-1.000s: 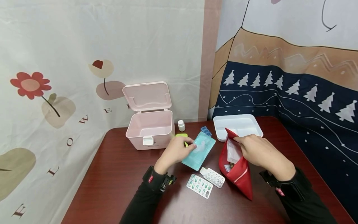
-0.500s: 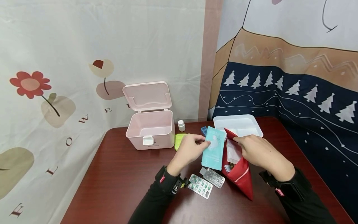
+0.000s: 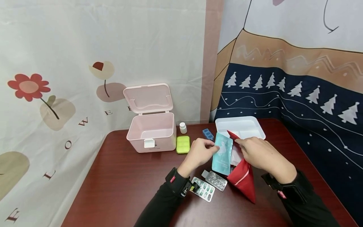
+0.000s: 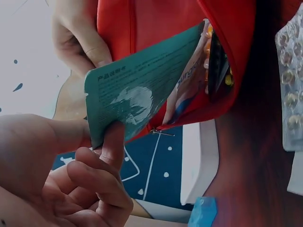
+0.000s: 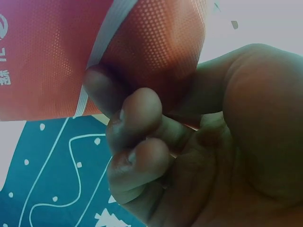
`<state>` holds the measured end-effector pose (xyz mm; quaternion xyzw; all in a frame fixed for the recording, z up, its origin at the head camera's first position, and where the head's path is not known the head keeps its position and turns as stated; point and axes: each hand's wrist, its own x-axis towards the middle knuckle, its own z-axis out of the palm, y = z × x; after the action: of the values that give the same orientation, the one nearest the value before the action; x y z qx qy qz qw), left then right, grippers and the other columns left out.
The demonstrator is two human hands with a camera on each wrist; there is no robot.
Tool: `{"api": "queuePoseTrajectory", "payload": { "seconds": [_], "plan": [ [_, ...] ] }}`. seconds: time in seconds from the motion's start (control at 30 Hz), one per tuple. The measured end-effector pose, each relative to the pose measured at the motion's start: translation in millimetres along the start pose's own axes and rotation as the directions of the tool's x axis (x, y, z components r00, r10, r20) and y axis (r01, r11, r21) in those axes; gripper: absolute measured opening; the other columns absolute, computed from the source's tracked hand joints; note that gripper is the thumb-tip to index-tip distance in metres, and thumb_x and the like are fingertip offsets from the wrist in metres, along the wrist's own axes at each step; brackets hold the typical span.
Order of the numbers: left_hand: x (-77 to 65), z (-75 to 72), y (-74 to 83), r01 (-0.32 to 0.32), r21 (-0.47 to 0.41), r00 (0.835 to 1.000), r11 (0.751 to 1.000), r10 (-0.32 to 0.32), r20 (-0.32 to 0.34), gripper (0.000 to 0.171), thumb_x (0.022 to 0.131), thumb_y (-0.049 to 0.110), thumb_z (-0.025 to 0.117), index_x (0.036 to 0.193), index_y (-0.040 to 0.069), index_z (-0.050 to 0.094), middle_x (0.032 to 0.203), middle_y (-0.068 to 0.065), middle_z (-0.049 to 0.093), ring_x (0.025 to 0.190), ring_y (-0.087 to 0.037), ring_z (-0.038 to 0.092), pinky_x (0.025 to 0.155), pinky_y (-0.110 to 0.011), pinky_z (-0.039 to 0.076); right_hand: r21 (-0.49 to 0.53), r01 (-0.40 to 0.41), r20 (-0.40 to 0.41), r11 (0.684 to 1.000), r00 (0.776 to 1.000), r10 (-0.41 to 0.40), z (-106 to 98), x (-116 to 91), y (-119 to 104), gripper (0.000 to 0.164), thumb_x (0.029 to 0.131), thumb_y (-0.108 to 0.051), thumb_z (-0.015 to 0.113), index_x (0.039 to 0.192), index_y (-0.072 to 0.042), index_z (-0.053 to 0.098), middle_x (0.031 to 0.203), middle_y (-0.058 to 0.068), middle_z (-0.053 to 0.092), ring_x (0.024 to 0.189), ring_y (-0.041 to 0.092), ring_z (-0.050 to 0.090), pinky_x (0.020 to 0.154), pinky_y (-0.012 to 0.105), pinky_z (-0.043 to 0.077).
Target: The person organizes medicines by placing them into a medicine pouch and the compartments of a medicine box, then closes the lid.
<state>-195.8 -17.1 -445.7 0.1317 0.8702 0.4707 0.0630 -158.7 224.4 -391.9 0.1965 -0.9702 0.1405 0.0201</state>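
Observation:
My left hand (image 3: 199, 154) pinches a flat teal packet (image 3: 222, 154) by its edge between thumb and fingers. In the left wrist view the far end of the packet (image 4: 151, 80) reaches into the mouth of a red zip pouch (image 4: 236, 52). My right hand (image 3: 262, 154) grips the rim of that pouch (image 3: 245, 183), which gapes toward the left hand. Inside it, a packet printed "surgical" (image 4: 187, 87) and some small orange and yellow pieces show; the rest is hidden. Seen from the right wrist, fingers curl against the mesh side (image 5: 156, 42) of the pouch.
Two blister packs (image 3: 216, 181) (image 3: 204, 189) lie in front of the pouch. A pink box (image 3: 153, 135) with its lid raised stands at the back left, beside a white bottle (image 3: 183, 128) and a lime-green case (image 3: 183, 144). Behind are a blue pill case (image 3: 208, 134) and a white tray (image 3: 255, 127).
My left hand has carried the teal packet rightward from beside the lime-green case to the pouch mouth, tilting it on the way. The right hand and pouch have stayed nearly still.

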Motion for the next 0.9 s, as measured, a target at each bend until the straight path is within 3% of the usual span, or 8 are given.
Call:
{"api": "queuePoseTrajectory", "payload": {
  "seconds": [0.2, 0.47, 0.77, 0.9],
  "plan": [
    [1.3, 0.6, 3.8, 0.014, -0.03, 1.0, 0.999, -0.013, 0.023, 0.022, 0.102, 0.031, 0.078, 0.11, 0.014, 0.088, 0.095, 0.003, 0.081, 0.078, -0.007, 0.064, 0.067, -0.024, 0.052, 0.005, 0.014, 0.006, 1.0, 1.0, -0.014, 1.1, 1.5, -0.9, 0.031, 0.102, -0.008, 0.069, 0.131, -0.003, 0.077, 0.104, 0.01, 0.079, 0.08, 0.019, 0.062, 0.067, 0.032, 0.052],
    [6.3, 3.7, 6.5, 0.021, -0.075, 0.999, 0.997, -0.017, 0.048, 0.023, 0.102, 0.032, 0.077, 0.11, 0.013, 0.087, 0.094, 0.003, 0.081, 0.077, -0.005, 0.064, 0.068, -0.023, 0.051, 0.005, 0.025, 0.014, 1.0, 1.0, -0.025, 2.4, 1.2, -1.2, 0.036, 0.1, -0.003, 0.069, 0.135, -0.001, 0.076, 0.109, 0.012, 0.08, 0.081, 0.019, 0.061, 0.068, 0.031, 0.051],
    [7.7, -2.4, 4.3, 0.055, -0.052, 0.998, 0.997, -0.055, -0.004, 0.017, 0.097, 0.028, 0.077, 0.102, 0.014, 0.087, 0.09, 0.004, 0.079, 0.077, -0.007, 0.064, 0.069, -0.023, 0.051, -0.009, 0.028, 0.015, 1.0, 1.0, -0.028, 3.2, 1.5, -0.4, 0.034, 0.101, -0.004, 0.069, 0.134, -0.003, 0.076, 0.111, 0.012, 0.081, 0.083, 0.019, 0.064, 0.069, 0.031, 0.053],
    [8.9, 0.4, 4.1, 0.048, -0.063, 0.999, 0.997, -0.047, 0.008, 0.018, 0.098, 0.028, 0.078, 0.103, 0.013, 0.087, 0.09, 0.003, 0.08, 0.077, -0.007, 0.064, 0.067, -0.023, 0.051, -0.004, 0.03, 0.013, 1.0, 0.999, -0.03, 2.9, 1.3, 0.0, 0.034, 0.102, -0.005, 0.069, 0.135, -0.003, 0.076, 0.112, 0.013, 0.081, 0.082, 0.019, 0.062, 0.067, 0.031, 0.051]
  ]
}}
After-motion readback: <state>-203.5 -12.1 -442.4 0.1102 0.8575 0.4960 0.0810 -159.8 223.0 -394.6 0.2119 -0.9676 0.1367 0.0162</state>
